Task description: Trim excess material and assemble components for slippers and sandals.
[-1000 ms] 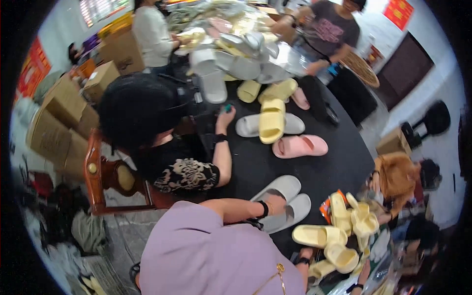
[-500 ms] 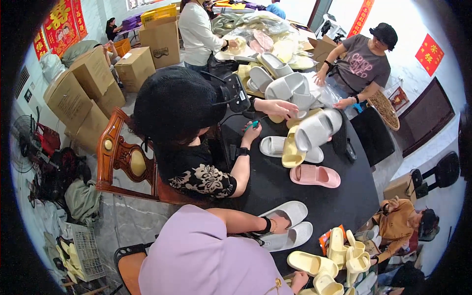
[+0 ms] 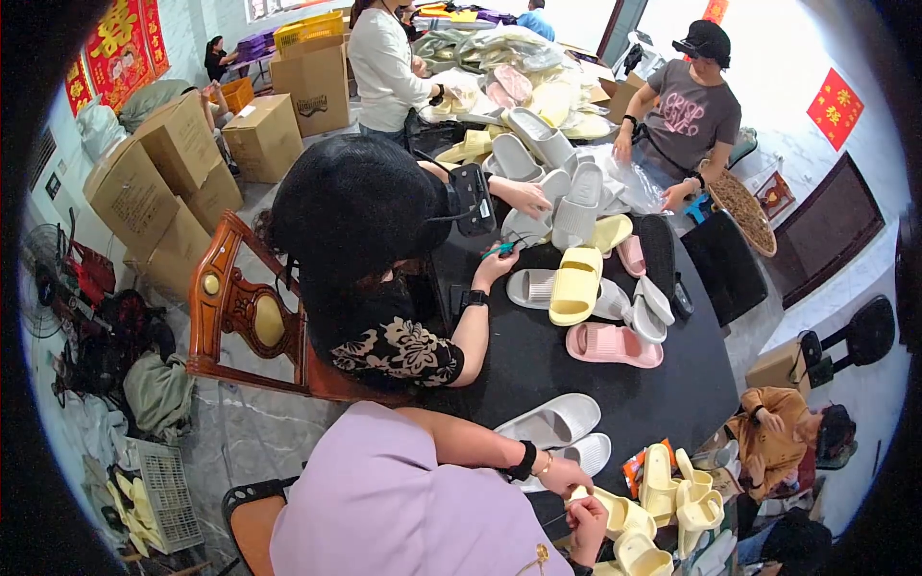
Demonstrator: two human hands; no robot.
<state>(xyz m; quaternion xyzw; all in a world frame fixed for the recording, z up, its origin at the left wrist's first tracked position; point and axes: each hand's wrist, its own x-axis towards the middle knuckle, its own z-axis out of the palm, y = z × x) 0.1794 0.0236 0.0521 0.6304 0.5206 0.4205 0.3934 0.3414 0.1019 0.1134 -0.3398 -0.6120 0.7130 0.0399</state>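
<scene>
My left hand (image 3: pixel 565 474), with a black band on its wrist, reaches to the near end of a yellow slipper (image 3: pixel 619 511), its fingers closed on that end. Just below, my right hand (image 3: pixel 587 526) is curled close to the same slipper; what its fingers hold, if anything, is hidden. More yellow slippers (image 3: pixel 696 509) lie piled to the right of my hands. A pair of grey slippers (image 3: pixel 557 420) rests on the black table (image 3: pixel 653 403), partly under my left forearm.
Left of the table a co-worker in a black cap (image 3: pixel 355 211) holds green-handled snips (image 3: pixel 501 249) beside heaped slippers. A pink slipper (image 3: pixel 615 344) lies mid-table. Another person (image 3: pixel 687 115) stands at the far side. A carved wooden chair (image 3: pixel 254 307) is at left.
My left hand has moved from the grey slippers down to the yellow slipper, near my right hand, which has shifted slightly up. The co-worker's grey slippers have come down onto the pile and table.
</scene>
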